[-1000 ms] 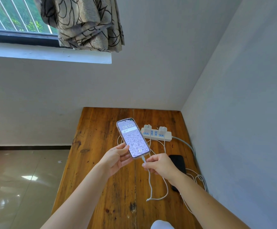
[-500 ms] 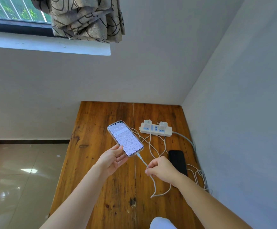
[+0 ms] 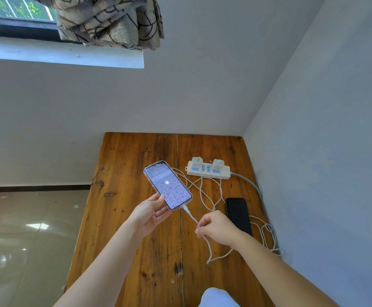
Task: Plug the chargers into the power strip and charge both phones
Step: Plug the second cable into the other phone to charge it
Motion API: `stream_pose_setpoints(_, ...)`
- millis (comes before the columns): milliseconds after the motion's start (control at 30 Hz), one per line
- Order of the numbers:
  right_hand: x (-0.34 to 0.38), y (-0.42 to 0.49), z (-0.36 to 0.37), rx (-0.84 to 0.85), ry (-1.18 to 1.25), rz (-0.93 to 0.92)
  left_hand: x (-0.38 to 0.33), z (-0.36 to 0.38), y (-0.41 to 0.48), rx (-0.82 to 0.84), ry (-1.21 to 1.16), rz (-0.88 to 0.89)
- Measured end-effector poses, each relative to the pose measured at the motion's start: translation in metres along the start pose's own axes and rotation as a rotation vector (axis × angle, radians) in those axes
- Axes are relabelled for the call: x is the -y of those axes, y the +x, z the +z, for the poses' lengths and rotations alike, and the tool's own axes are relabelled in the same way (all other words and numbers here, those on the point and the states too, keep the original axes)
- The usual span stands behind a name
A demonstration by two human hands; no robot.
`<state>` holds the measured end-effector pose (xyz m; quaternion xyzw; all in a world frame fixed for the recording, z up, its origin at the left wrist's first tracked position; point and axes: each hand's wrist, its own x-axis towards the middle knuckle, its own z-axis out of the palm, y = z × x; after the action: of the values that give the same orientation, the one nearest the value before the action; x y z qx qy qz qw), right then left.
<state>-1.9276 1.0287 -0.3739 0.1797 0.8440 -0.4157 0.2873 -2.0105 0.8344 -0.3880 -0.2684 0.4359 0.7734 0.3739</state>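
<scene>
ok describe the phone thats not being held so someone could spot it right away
On the wooden table, look near the right-hand wall, just this side of the white power strip. The black phone lies flat there, screen dark, unlike the lit phone held in the left hand.

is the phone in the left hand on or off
On: the clear-cased phone held by the left hand has a lit screen showing 08:05, with a white cable plugged into its bottom.
</scene>
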Motion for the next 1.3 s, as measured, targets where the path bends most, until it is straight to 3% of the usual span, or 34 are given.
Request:
stream_pose_setpoints(433,-0.004,0.005,0.005,0.025,-0.085,0.049,0.004,-0.01,0.013,-0.012,-0.005,-0.006)
stream_pose_setpoints(800,-0.038,0.02,0.037,0.071,-0.329,0.147,0.044,-0.045,0.045,-0.293,0.037,-0.154)
stream_pose_setpoints(1067,-0.052,0.021,0.04,0.048,-0.357,0.177,0.065,-0.062,0.068,-0.363,0.118,-0.198)
stream_pose_setpoints(1300,-0.059,0.02,0.043,-0.003,-0.327,0.184,0.069,-0.05,0.079,-0.517,0.275,-0.166)
